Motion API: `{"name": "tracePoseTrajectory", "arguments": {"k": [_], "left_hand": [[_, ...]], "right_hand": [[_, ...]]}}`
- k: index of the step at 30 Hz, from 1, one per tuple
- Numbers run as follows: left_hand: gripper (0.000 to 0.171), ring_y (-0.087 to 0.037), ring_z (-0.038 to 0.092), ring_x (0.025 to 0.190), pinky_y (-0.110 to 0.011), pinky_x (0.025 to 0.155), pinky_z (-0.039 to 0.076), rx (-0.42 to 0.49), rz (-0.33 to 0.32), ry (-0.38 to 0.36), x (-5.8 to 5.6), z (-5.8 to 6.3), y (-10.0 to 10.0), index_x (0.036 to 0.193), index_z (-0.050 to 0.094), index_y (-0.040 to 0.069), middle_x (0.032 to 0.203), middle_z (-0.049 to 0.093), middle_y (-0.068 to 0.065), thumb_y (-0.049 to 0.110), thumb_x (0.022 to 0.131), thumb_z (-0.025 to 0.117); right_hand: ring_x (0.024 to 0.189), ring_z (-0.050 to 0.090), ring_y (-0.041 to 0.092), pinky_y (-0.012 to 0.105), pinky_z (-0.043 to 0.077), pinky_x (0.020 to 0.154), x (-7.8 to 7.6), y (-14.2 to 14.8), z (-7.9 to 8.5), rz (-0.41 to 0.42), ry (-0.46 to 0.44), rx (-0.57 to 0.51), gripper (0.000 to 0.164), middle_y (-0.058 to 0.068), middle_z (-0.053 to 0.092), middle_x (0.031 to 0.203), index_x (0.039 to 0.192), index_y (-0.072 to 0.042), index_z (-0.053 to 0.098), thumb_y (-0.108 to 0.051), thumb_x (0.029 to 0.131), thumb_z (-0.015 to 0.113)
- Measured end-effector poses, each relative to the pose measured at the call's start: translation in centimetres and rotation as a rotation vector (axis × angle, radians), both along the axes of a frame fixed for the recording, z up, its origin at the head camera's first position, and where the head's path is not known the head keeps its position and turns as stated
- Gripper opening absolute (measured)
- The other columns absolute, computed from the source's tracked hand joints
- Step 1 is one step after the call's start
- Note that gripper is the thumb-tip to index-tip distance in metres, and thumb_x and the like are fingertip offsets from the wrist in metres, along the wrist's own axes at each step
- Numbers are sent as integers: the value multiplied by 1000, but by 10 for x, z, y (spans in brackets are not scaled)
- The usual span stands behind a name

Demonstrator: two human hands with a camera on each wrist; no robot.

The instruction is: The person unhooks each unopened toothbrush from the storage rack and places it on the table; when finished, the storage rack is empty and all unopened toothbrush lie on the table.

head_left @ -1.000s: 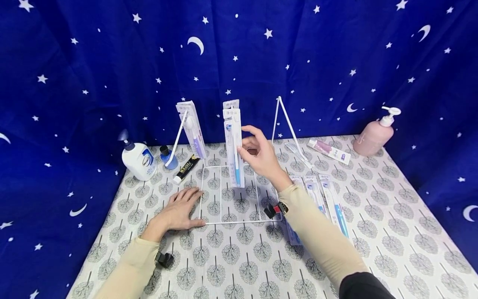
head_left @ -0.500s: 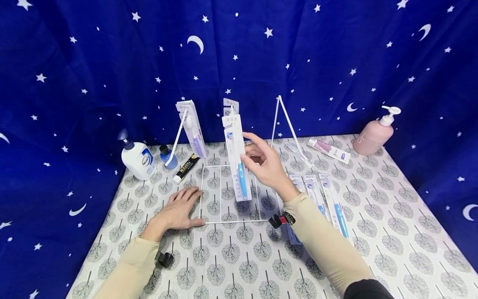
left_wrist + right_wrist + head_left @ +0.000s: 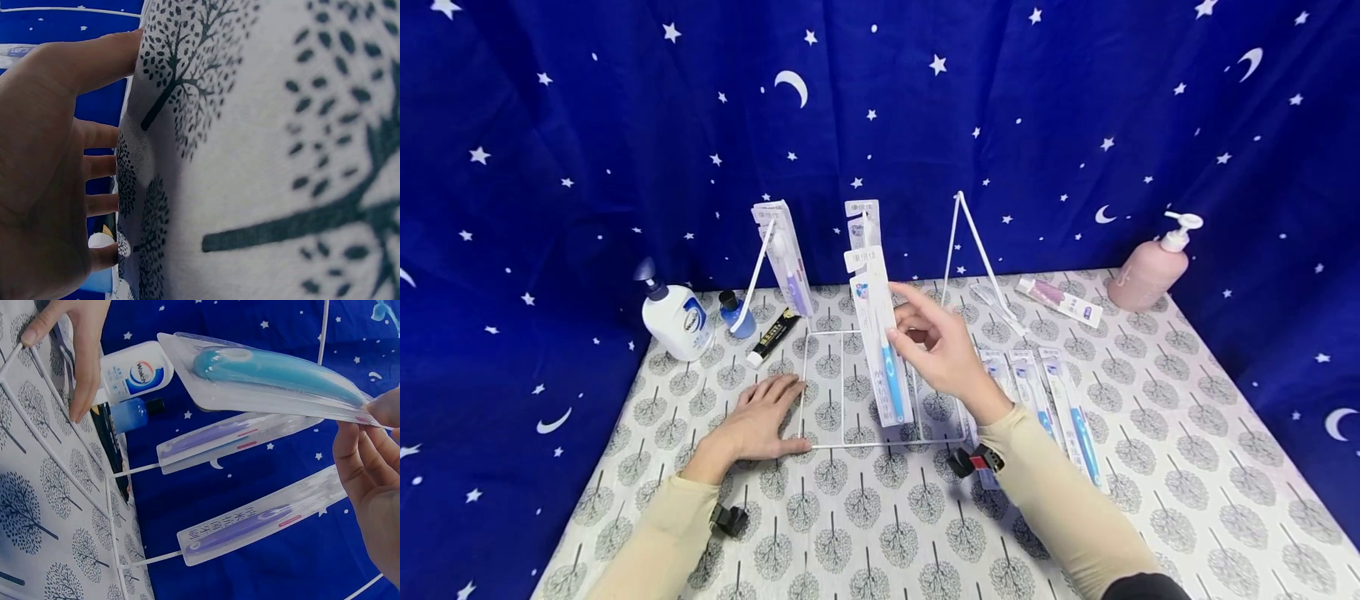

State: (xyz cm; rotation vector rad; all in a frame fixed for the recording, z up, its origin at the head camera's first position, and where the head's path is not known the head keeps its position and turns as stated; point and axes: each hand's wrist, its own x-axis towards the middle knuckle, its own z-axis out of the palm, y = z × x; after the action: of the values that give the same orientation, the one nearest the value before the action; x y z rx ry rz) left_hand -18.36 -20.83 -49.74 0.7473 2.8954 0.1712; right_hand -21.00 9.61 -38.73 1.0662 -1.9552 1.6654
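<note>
My right hand (image 3: 936,342) pinches the right edge of a packaged blue toothbrush (image 3: 891,379), held upright above the white wire rack (image 3: 827,447). In the right wrist view, thumb and fingers grip one end of this pack (image 3: 262,372). Behind it, another packaged toothbrush (image 3: 861,215) hangs on the rack's middle arm, mostly covered. More toothbrush packs (image 3: 790,262) with purple handles hang on the left arm. Flat on the tablecloth lies my left hand (image 3: 758,423), fingers spread, its thumb and fingertips at the rack's left side.
Several packaged toothbrushes (image 3: 1075,417) lie beside my right forearm. At left stand a white pump bottle (image 3: 677,323) and a blue bottle (image 3: 737,317), near a black toothpaste tube (image 3: 772,337). A pink-and-white tube (image 3: 1060,302) and a pink pump bottle (image 3: 1148,275) are at right.
My right hand has drawn the blue toothbrush pack down and toward me, away from the pack on the middle arm. My left hand has stayed in place.
</note>
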Motion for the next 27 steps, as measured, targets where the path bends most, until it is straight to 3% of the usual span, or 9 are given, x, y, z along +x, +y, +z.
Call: {"name": "tracePoseTrajectory", "arguments": {"k": [27], "left_hand": [[100, -31, 21, 136, -60, 105, 23, 6, -12, 16, 1, 0, 0, 145, 25, 17, 150, 22, -7, 75, 68, 54]], "right_hand": [[67, 59, 13, 24, 53, 53, 46, 7, 7, 75, -2, 11, 60, 11, 63, 84, 133, 5, 41, 13, 76, 60]]}}
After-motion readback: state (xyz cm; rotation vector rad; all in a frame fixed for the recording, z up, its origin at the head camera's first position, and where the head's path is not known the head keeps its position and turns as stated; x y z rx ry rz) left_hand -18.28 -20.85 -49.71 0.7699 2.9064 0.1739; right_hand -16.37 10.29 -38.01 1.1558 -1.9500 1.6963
